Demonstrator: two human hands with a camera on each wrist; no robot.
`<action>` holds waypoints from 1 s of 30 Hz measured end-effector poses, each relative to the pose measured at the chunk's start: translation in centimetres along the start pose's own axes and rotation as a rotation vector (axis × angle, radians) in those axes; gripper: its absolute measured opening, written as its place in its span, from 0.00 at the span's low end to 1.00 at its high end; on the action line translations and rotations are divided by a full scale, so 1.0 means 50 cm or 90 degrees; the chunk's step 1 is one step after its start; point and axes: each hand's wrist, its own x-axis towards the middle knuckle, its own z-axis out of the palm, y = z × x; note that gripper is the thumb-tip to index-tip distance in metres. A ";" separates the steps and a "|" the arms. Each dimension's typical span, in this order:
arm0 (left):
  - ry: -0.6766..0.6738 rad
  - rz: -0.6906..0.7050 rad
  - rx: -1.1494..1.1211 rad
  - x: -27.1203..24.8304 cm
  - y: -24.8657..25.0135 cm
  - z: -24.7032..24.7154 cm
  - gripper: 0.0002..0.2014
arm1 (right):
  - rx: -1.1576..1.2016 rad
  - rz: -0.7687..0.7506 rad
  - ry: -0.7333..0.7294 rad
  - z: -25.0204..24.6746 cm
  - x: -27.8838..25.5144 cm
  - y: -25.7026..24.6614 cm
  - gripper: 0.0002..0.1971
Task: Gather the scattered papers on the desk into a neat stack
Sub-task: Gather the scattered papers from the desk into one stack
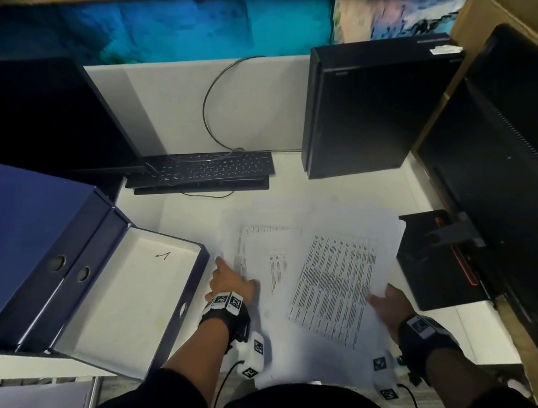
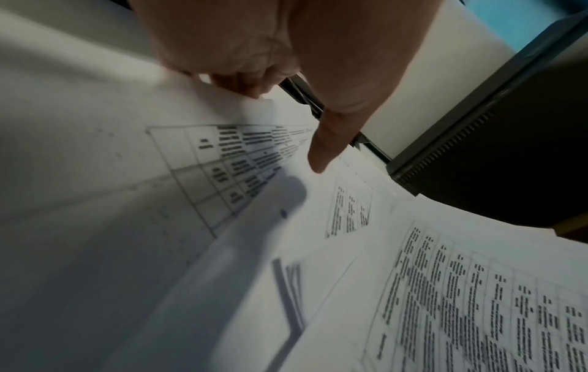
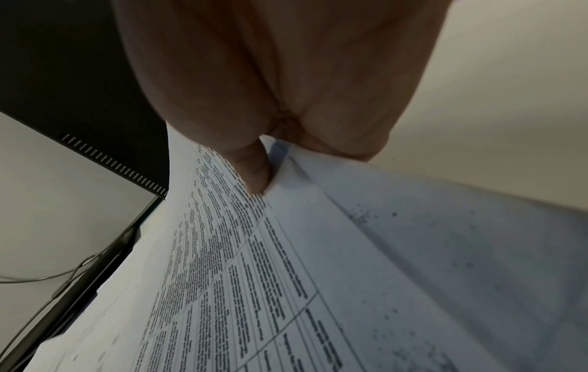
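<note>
Several white printed sheets lie overlapping in the middle of the white desk (image 1: 175, 210). My left hand (image 1: 226, 282) is at the left edge of the left sheet (image 1: 268, 255). Its fingers (image 2: 242, 85) curl at that edge, and the thumb (image 2: 321, 156) stretches above the left sheet (image 2: 197, 156) without touching it. My right hand (image 1: 389, 304) holds the near right corner of the densely printed right sheet (image 1: 337, 280). Its thumb (image 3: 254, 171) presses on top of the right sheet (image 3: 238, 276), pinching it slightly off the desk. A blank sheet (image 3: 445, 251) lies beneath.
Blue box files (image 1: 24, 245) and an open box (image 1: 128, 292) crowd the left. A keyboard (image 1: 200, 170) and a dark monitor (image 1: 24, 117) stand behind. A black computer tower (image 1: 368, 107) is at the back right. A second monitor (image 1: 520, 203) with its base (image 1: 438, 259) is beside the papers.
</note>
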 end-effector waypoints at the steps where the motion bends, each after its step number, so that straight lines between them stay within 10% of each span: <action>1: -0.017 0.018 -0.008 0.001 0.001 -0.007 0.51 | -0.001 0.003 0.000 0.004 0.001 0.001 0.15; 17: -0.182 0.105 -0.066 -0.037 -0.009 -0.026 0.27 | 0.007 0.017 0.002 0.010 0.013 0.007 0.14; 30: 0.204 0.355 -0.109 -0.076 0.093 -0.263 0.15 | -0.134 -0.012 0.055 -0.015 -0.002 -0.018 0.16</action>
